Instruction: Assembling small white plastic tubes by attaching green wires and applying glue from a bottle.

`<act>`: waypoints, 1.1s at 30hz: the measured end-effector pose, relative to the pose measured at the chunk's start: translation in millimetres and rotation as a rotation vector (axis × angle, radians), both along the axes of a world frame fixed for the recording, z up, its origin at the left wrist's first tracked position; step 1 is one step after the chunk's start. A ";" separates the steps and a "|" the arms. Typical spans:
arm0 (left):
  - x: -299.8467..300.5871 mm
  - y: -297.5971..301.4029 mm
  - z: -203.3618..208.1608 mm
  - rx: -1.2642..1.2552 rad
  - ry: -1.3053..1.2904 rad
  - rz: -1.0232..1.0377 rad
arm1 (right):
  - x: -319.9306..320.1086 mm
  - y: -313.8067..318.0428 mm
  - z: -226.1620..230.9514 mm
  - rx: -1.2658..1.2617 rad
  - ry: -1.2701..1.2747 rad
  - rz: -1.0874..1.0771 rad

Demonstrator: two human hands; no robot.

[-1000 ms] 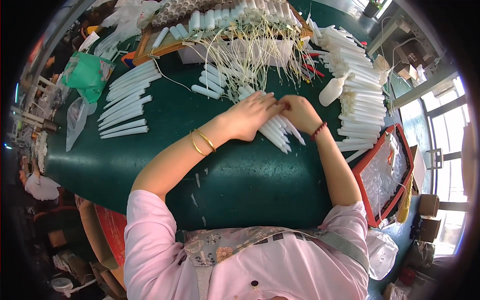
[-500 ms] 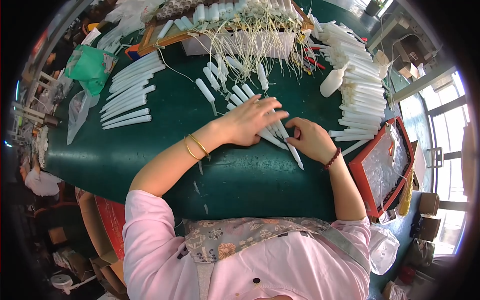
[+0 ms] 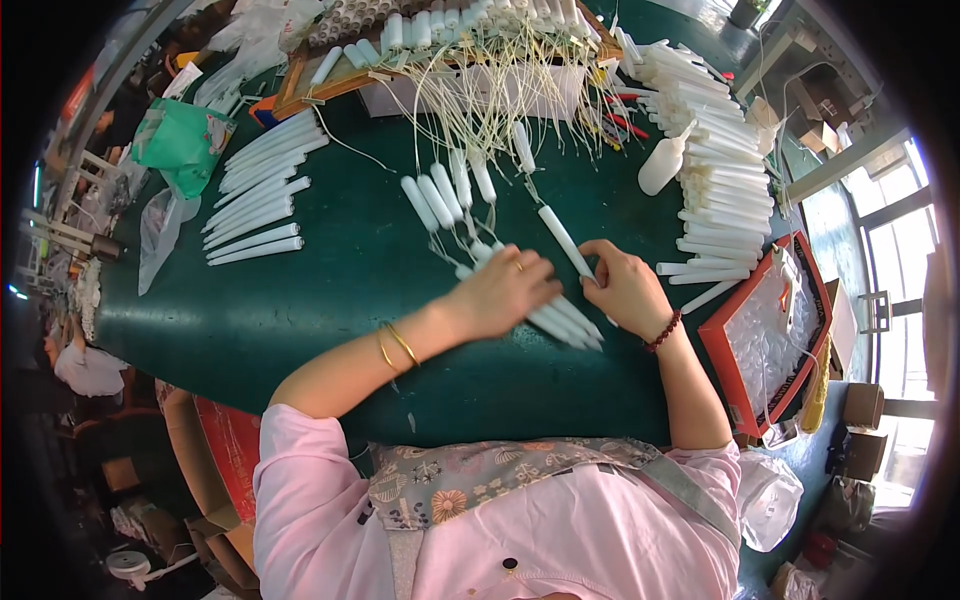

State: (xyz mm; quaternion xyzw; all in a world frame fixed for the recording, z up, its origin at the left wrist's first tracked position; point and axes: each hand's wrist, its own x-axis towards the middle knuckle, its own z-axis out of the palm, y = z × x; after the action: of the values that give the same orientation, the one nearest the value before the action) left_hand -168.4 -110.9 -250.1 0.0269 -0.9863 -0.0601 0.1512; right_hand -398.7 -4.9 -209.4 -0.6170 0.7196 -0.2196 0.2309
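Note:
Several white electric taper candles [image 3: 565, 322] lie side by side under my left hand [image 3: 500, 292], its fingers curled over them; their pointed tips stick out toward me. Just to the right, my right hand [image 3: 630, 290] pinches one more white candle tube [image 3: 562, 240] near its lower end, a little apart from the bunch. Wires join the far ends of the tubes to short white cylinders [image 3: 441, 193], which lie beyond my left hand. Another short cylinder [image 3: 524, 147] is wired to the candle in my right hand.
A wooden-edged tray [image 3: 300, 90] at the back holds white cylinders with many trailing wires [image 3: 500, 95]. Candle tubes are laid out at left [image 3: 255, 205] and piled at right [image 3: 715, 170], beside a white squeeze bottle [image 3: 663, 165]. A red box [image 3: 735, 375] stands at the right edge.
My left hand has moved toward me and slightly left, drawing the bunch of candles along. One candle now lies separate in my right hand. The short cylinders have shifted and straightened.

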 end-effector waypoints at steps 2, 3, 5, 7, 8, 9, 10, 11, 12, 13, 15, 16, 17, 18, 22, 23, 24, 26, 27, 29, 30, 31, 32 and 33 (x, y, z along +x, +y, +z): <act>0.1 44.6 -2.3 0.002 0.037 -0.037 | 4.8 11.5 2.8 0.048 -0.059 0.033; 0.7 66.1 -5.0 0.040 0.008 -0.050 | 5.7 19.2 9.3 0.092 -0.066 0.061; 2.5 101.5 -8.0 0.191 0.045 -0.081 | 7.1 35.5 18.8 0.132 -0.043 0.091; 0.0 112.0 -6.6 0.269 0.073 -0.102 | -0.3 49.9 36.6 0.166 -0.038 0.151; -2.3 112.2 2.2 0.222 0.122 -0.054 | -5.5 57.7 39.5 0.198 -0.032 0.212; -5.9 111.2 11.9 0.173 0.173 -0.006 | -11.9 65.0 37.8 0.155 0.014 0.242; -5.6 108.4 22.7 0.176 0.167 -0.001 | -13.1 70.3 36.2 0.157 0.007 0.247; -9.5 103.6 34.0 0.193 0.064 0.041 | -15.7 77.2 37.9 0.206 0.041 0.264; -12.2 101.6 40.6 0.206 -0.037 0.083 | -16.4 83.6 42.0 0.251 0.076 0.282; -15.3 102.0 40.3 0.119 -0.079 0.093 | -12.6 89.6 55.8 0.330 0.007 0.295; -19.4 111.7 17.1 0.064 -0.118 0.079 | -15.8 100.2 55.4 0.404 -0.187 0.351; -20.2 112.0 12.0 0.014 -0.173 0.081 | -15.9 102.6 50.1 0.384 -0.282 0.386; -26.6 112.4 23.3 0.045 -0.202 0.041 | -22.9 109.4 44.8 0.309 -0.310 0.353; -31.8 116.6 21.1 0.023 -0.144 0.040 | -29.4 114.7 38.9 0.233 -0.341 0.330; -41.5 124.7 30.0 0.018 -0.231 0.041 | -37.4 126.3 42.6 0.171 -0.395 -0.010; -42.4 125.2 33.7 0.043 -0.282 -0.001 | -42.5 127.3 39.3 0.168 -0.388 0.001; -40.3 123.6 35.7 0.042 -0.278 0.008 | -48.3 127.9 33.2 0.095 -0.361 -0.058; -34.0 113.0 42.9 0.164 -0.098 -0.001 | -52.1 131.9 30.2 0.021 -0.338 -0.135; -29.7 106.3 48.6 0.225 0.045 -0.022 | -52.1 129.0 31.1 -0.043 -0.298 -0.138; -23.1 89.6 81.6 0.343 0.215 0.027 | -43.1 118.5 35.1 -0.221 -0.232 -0.089; -22.2 83.1 100.0 0.465 0.390 0.096 | -32.7 110.9 38.3 -0.333 -0.200 -0.032; -24.6 75.1 122.4 0.516 0.527 0.074 | -25.7 106.3 34.4 -0.335 -0.135 0.039; -27.9 66.7 141.5 0.570 0.664 0.045 | -18.5 100.7 30.1 -0.337 -0.066 0.104; -28.5 59.2 152.0 0.675 0.701 0.067 | -7.4 91.6 29.1 -0.392 -0.129 0.158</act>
State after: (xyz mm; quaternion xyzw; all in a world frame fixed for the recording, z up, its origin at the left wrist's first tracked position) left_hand -196.9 -51.7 -98.1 0.0842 -0.8001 -0.3771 0.4587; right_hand -406.1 86.7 -180.3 -0.6893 0.5962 -0.3755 0.1687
